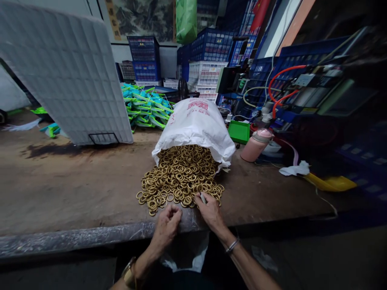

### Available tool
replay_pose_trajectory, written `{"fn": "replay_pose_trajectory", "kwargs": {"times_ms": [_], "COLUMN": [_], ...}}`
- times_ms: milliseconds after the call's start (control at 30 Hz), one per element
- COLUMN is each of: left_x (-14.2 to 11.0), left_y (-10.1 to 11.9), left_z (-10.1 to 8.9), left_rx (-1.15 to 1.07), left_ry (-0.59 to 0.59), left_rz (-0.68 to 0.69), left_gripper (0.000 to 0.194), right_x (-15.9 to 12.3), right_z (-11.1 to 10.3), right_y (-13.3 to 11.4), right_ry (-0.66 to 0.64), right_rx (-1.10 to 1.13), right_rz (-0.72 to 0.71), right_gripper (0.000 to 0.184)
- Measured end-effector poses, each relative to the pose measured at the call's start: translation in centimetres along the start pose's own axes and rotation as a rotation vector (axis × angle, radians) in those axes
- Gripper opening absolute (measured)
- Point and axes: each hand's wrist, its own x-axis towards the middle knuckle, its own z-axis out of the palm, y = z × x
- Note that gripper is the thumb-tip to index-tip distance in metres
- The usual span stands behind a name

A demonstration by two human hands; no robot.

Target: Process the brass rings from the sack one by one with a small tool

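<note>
Brass-coloured rings (pixel 178 179) spill in a heap from the mouth of a white woven sack (pixel 196 119) that lies on the table. My right hand (pixel 211 211) reaches to the heap's front right edge, with its fingers closed on a short pale stick (pixel 203 197) with a dark end. The stick's exact kind is too small to tell. Near the front edge of the heap, my left hand (pixel 167 223) is closed, fingers curled in; whatever it may hold is hidden. Below the table edge, between my forearms, hangs a white plastic bag (pixel 199 257).
A grey padded panel (pixel 69 72) stands at left, by a pile of green and blue pieces (pixel 146 106). To the right are a pink bottle (pixel 255 146), a green tray (pixel 238 132), a yellow piece (pixel 331 182) and a machine with orange hoses (pixel 311 94). Stacked crates (pixel 208 48) stand behind.
</note>
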Motion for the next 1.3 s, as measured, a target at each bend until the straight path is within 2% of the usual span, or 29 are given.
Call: {"fn": "replay_pose_trajectory", "kwargs": {"times_ms": [133, 267, 367, 467, 600, 700, 767, 900, 1000, 1100, 1200, 1300], "left_x": [0.4, 0.4, 0.2, 0.0, -0.2, -0.6, -0.9, -1.8, -2.5, -2.9, -3.3, -3.7], "left_y": [0.1, -0.2, -0.2, 0.0, 0.2, 0.2, 0.3, 0.6, 0.9, 1.0, 0.8, 0.4], "left_z": [-0.1, -0.3, -0.6, -1.0, -1.4, -1.8, -1.9, -1.5, -1.0, -0.6, -0.5, -0.4], "left_rx": [0.060, 0.123, 0.194, 0.251, 0.278, 0.241, 0.223, 0.208, 0.128, 0.012, -0.132, -0.285], "left_ry": [0.075, 0.080, 0.048, 0.003, -0.109, -0.109, -0.072, 0.055, 0.087, 0.052, -0.048, -0.154], "left_rz": [0.095, 0.219, 0.341, 0.437, 0.475, 0.408, 0.353, 0.248, 0.174, 0.028, -0.167, -0.239], "left_gripper": [0.013, 0.022, 0.029, 0.031, 0.026, 0.021, 0.017, 0.013, 0.012, 0.017, 0.026, 0.031], "right_x": [0.1, -0.2, -0.7, -1.5, -2.4, -2.8, -2.9, -3.3, -3.6, -3.8, -4.0, -4.2], "right_z": [-0.2, -0.6, -0.8, -0.9, -0.9, -0.8, -0.6, -0.3, -0.1, 0.3, 0.6, 0.5], "right_y": [-0.6, -2.0, -3.1, -4.0, -4.6, -4.6, -4.5, -4.5, -4.4, -4.2, -4.2, -4.5], "right_ry": [-0.012, -0.132, -0.270, -0.454, -0.649, -0.708, -0.687, -0.532, -0.447, -0.408, -0.408, -0.439], "right_rx": [0.082, 0.209, 0.321, 0.430, 0.595, 0.649, 0.587, 0.417, 0.301, 0.206, 0.191, 0.225], "right_rz": [-0.049, 0.020, 0.123, 0.307, 0.469, 0.509, 0.485, 0.245, 0.076, 0.025, 0.031, 0.053], "right_gripper": [0.026, 0.024, 0.022, 0.019, 0.017, 0.017, 0.019, 0.028, 0.028, 0.023, 0.022, 0.023]}}
